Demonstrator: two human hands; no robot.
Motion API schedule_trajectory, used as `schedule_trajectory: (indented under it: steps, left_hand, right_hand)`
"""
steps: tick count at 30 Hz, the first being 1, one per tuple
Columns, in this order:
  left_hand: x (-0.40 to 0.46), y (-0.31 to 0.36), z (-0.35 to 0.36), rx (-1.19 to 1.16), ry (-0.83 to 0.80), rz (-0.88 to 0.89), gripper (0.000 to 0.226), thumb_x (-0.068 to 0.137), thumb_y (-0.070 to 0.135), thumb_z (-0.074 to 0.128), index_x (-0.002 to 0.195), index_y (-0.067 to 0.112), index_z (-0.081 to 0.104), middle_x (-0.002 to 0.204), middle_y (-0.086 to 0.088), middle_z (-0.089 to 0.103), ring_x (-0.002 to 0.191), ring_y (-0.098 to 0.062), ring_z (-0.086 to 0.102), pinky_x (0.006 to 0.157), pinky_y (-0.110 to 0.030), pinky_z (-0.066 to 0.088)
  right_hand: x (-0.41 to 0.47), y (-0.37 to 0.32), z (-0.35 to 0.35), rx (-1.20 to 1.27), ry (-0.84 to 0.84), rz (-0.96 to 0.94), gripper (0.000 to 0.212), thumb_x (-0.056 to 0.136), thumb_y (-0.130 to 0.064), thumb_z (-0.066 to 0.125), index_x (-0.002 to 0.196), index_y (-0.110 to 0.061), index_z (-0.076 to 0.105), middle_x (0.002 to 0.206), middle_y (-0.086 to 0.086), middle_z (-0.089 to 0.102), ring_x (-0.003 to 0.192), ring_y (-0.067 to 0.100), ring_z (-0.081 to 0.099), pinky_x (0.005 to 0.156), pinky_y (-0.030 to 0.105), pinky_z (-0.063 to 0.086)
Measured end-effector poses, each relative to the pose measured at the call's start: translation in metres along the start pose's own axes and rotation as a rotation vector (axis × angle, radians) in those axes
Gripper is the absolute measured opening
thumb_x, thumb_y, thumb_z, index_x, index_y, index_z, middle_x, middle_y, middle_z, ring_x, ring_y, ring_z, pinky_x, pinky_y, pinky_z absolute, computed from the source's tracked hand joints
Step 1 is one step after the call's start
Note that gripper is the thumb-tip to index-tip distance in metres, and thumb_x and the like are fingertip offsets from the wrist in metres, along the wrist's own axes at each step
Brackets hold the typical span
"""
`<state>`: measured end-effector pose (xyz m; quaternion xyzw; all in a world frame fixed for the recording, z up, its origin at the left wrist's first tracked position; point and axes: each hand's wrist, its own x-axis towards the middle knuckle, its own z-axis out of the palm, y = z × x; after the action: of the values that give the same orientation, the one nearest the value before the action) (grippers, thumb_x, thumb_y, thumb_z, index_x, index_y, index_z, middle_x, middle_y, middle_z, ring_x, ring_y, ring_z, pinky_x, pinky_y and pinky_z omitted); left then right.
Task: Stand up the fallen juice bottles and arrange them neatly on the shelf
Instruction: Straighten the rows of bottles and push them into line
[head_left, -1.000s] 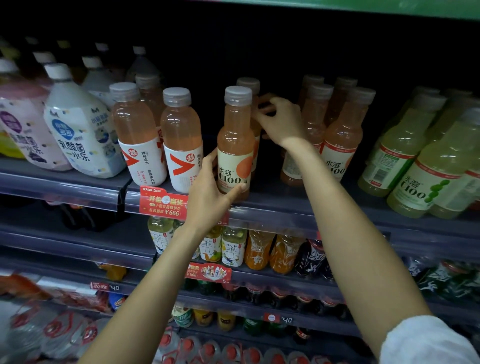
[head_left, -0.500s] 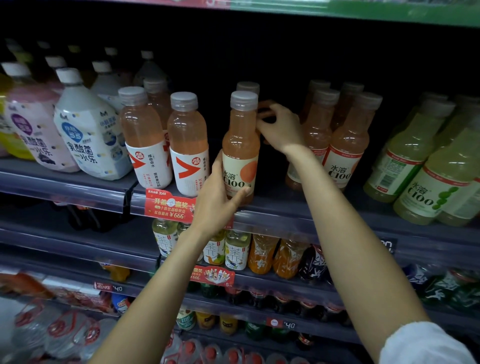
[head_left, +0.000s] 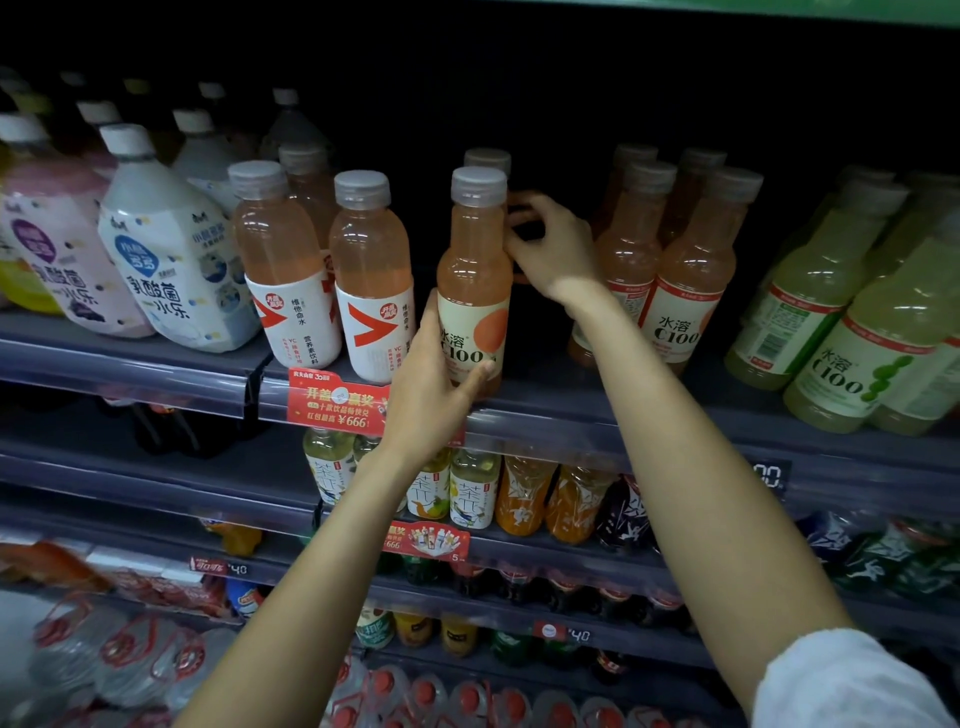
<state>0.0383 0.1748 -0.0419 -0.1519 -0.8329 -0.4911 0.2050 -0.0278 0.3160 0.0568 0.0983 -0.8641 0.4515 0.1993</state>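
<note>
Left hand (head_left: 434, 387): wrapped round the lower label of the front orange bottle (head_left: 474, 280), thumb across the front, fingers behind; a firm clasp, partly closed.
Right hand (head_left: 550, 247): reaching past the front bottle's shoulder, fingers curled toward the bottle behind it (head_left: 487, 158). Whether it grips that rear bottle or only touches it cannot be told; the contact is hidden by the front bottle and the dark.
Front orange bottle: upright at the front lip of the shelf (head_left: 571, 415), base on the board, label facing out.
Rear bottle: only the cap and neck show; it appears upright, directly behind the front one.
Neighbours: two red-arrow bottles (head_left: 371, 280) stand just to the left; a cluster of like orange bottles (head_left: 685, 270) leans slightly to the right, with an open gap between.
Green bottles (head_left: 878, 332): far right, tilted in view; lens or true lean cannot be separated.
Done: no bottle lies flat in view on this shelf.
Left, by judgement: squaring this row, closing the gap, straightening the right-hand cluster.
</note>
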Motion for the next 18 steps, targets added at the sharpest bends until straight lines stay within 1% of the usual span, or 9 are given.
schedule_trajectory:
  steps: [2,5,6,9,12,13,15,17,18]
  left_hand:
    - [0.0,0.0,0.0,-0.004,0.005,-0.004,0.078,0.088,0.025,0.068,0.15,0.017,0.022,0.14,0.002,0.048,0.125,-0.007,0.048,0.101,-0.029,0.047]
    - [-0.001,0.0,0.0,-0.019,0.006,-0.022,0.078,0.087,0.025,0.069,0.15,0.018,0.024,0.14,0.003,0.048,0.125,-0.007,0.048,0.102,-0.031,0.047]
    - [-0.001,0.0,0.0,-0.017,0.01,-0.022,0.078,0.087,0.025,0.069,0.15,0.018,0.024,0.14,0.002,0.049,0.125,-0.008,0.048,0.102,-0.033,0.047]
    - [-0.002,-0.001,0.001,0.018,0.045,-0.02,0.079,0.085,0.027,0.071,0.149,0.017,0.026,0.139,0.0,0.05,0.126,-0.011,0.048,0.102,-0.038,0.047]
    - [-0.003,0.0,0.001,0.016,0.086,-0.01,0.082,0.084,0.032,0.072,0.149,0.017,0.024,0.144,-0.001,0.045,0.13,-0.013,0.045,0.102,-0.041,0.046]
    - [-0.003,0.0,0.001,0.01,0.104,0.005,0.083,0.084,0.034,0.071,0.149,0.017,0.023,0.146,-0.002,0.043,0.132,-0.014,0.044,0.103,-0.042,0.046]
    - [-0.004,0.001,0.001,-0.003,0.147,0.033,0.082,0.085,0.033,0.071,0.149,0.017,0.023,0.148,-0.003,0.04,0.134,-0.015,0.042,0.103,-0.043,0.045]
    - [-0.003,0.005,0.001,-0.03,0.179,0.065,0.081,0.087,0.031,0.07,0.15,0.017,0.02,0.15,-0.004,0.037,0.135,-0.016,0.04,0.105,-0.043,0.044]
    - [-0.002,0.006,0.001,-0.04,0.189,0.087,0.081,0.088,0.031,0.069,0.15,0.016,0.019,0.151,-0.005,0.035,0.136,-0.016,0.039,0.106,-0.043,0.043]
  right_hand:
    - [0.0,0.001,-0.001,-0.022,-0.008,-0.017,0.037,0.092,-0.025,0.058,0.128,-0.014,0.054,0.119,0.003,0.063,0.106,0.018,0.06,0.084,0.028,0.051]
    - [0.001,0.003,0.0,-0.025,-0.034,-0.021,0.038,0.094,-0.023,0.057,0.13,-0.014,0.052,0.123,0.003,0.061,0.104,0.021,0.061,0.08,0.025,0.05]
    - [0.001,0.002,0.0,-0.027,-0.038,-0.02,0.038,0.094,-0.023,0.056,0.131,-0.014,0.052,0.123,0.003,0.061,0.105,0.021,0.061,0.081,0.025,0.049]
    - [-0.003,-0.002,0.001,-0.007,-0.045,-0.002,0.04,0.093,-0.025,0.057,0.132,-0.014,0.051,0.125,0.003,0.061,0.107,0.021,0.061,0.09,0.035,0.051]
    - [-0.012,-0.002,-0.002,0.028,-0.034,0.035,0.041,0.093,-0.026,0.058,0.132,-0.015,0.049,0.126,0.002,0.059,0.099,0.018,0.062,0.088,0.042,0.053]
    - [-0.018,-0.001,-0.005,0.036,-0.009,0.034,0.04,0.093,-0.024,0.057,0.132,-0.016,0.049,0.126,0.003,0.058,0.096,0.014,0.061,0.086,0.041,0.054]
    - [-0.038,0.004,-0.015,0.019,0.097,0.0,0.036,0.094,-0.02,0.056,0.129,-0.017,0.051,0.123,0.002,0.058,0.095,0.009,0.058,0.082,0.034,0.055]
    - [-0.064,0.012,-0.031,-0.085,0.285,-0.053,0.03,0.092,-0.018,0.057,0.123,-0.016,0.056,0.113,0.0,0.063,0.093,0.009,0.061,0.079,0.026,0.053]
    - [-0.075,0.016,-0.04,-0.15,0.381,-0.065,0.028,0.092,-0.018,0.058,0.119,-0.015,0.059,0.108,0.0,0.066,0.091,0.011,0.063,0.077,0.026,0.053]
